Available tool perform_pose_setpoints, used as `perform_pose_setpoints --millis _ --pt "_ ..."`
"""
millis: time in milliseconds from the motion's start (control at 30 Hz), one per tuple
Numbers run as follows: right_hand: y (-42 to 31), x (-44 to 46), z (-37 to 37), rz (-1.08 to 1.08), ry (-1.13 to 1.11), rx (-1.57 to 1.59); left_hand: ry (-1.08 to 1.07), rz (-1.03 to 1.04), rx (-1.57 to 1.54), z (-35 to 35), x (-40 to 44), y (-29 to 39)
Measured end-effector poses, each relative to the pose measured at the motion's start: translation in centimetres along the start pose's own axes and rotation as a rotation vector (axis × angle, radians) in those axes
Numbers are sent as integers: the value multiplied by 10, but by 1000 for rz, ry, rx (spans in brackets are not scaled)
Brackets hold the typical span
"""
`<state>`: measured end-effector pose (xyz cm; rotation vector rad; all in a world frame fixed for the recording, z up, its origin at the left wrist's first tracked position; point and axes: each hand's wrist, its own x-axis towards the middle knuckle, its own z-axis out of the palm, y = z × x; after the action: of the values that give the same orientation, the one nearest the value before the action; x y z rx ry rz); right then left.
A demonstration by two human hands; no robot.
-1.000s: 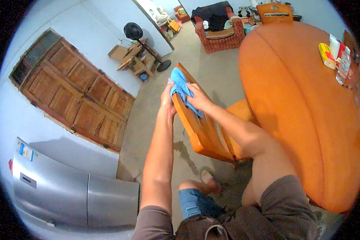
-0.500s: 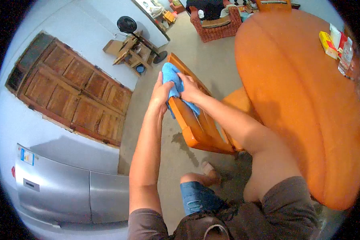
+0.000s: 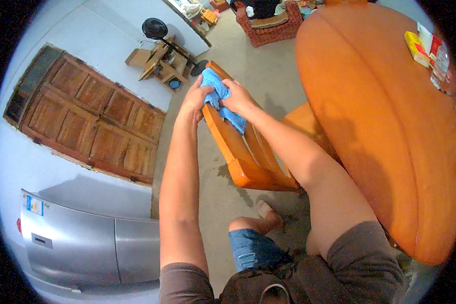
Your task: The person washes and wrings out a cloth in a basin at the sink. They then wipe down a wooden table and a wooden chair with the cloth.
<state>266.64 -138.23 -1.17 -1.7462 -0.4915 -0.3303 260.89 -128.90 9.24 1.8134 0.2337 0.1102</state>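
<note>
A blue cloth (image 3: 215, 86) is draped over the top end of an orange wooden chair's backrest (image 3: 223, 137). My left hand (image 3: 193, 99) grips the cloth against the outer edge of the backrest. On the inner side, my right hand (image 3: 238, 99) presses and bunches the same cloth, and a loose part of it hangs below that hand over the slats. The chair's seat (image 3: 306, 126) reaches toward the large orange table (image 3: 365, 101).
A silver refrigerator (image 3: 76, 243) lies at lower left, below a wooden door (image 3: 91, 116). Beyond the chair stand a black fan (image 3: 154, 29), a small wooden stand (image 3: 169, 66) and a red armchair (image 3: 273, 33). A yellow box (image 3: 416, 49) and plastic bottle (image 3: 441, 63) rest on the table.
Both hands and the cloth have shifted up and left in view, along with the chair's backrest. The camera view has also moved, with the armchair and fan higher in the frame.
</note>
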Motion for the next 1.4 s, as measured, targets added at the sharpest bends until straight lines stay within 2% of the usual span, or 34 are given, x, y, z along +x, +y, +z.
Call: perform_pose_setpoints --millis 133,200,233,267,333,367,467,500,567,600,667,767,1000,1100,1133,1200,1267,1333,1367,1400 --pt "7 -6 -5 -50 -3 23 -25 22 -74 -3 3 -4" --pt "13 -11 -4 -112 65 50 -2 36 -82 -3 0 -10" --pt "14 -13 -9 -63 -52 127 19 47 -90 -2 -2 -10" --pt "13 -16 -10 -74 -50 125 20 58 -93 -4 -1 -10" --pt "0 -31 -22 -41 -91 29 36 73 81 0 -14 -6" --pt "5 -36 -22 -162 -88 48 74 116 153 2 -22 -7" --pt "-2 -53 -24 -196 -42 -31 42 211 124 -8 -14 -38" --pt "-6 -56 -28 -204 -43 -34 74 240 241 -9 -16 -44" --pt "-16 -59 -39 -179 -188 -50 71 286 196 1 -41 -42" --pt "-14 -59 -40 -188 -190 -51 81 303 124 6 -50 -45" --pt "-7 -58 -43 -177 -303 59 137 343 205 13 -68 -44" --pt "-17 -61 -59 -150 -434 6 154 317 146 25 -97 -37" --pt "-31 -64 -96 -115 -636 -4 131 397 106 34 -143 -43" --pt "-55 -72 -124 -13 -938 188 116 443 84 34 -169 -50" --pt "-63 -74 -130 -5 -945 188 118 434 79 30 -174 -51" --pt "-74 -77 -135 -169 -907 181 139 519 260 22 -186 -53" --pt "-81 -79 -133 -207 -914 227 250 654 430 24 -204 -28" --pt "-98 -86 -134 -226 -648 434 308 802 455 29 -211 -1" --pt "-101 -88 -128 -217 -652 432 312 853 459 33 -213 13" --pt "-104 -88 -124 -220 -530 587 317 906 464 38 -213 28"
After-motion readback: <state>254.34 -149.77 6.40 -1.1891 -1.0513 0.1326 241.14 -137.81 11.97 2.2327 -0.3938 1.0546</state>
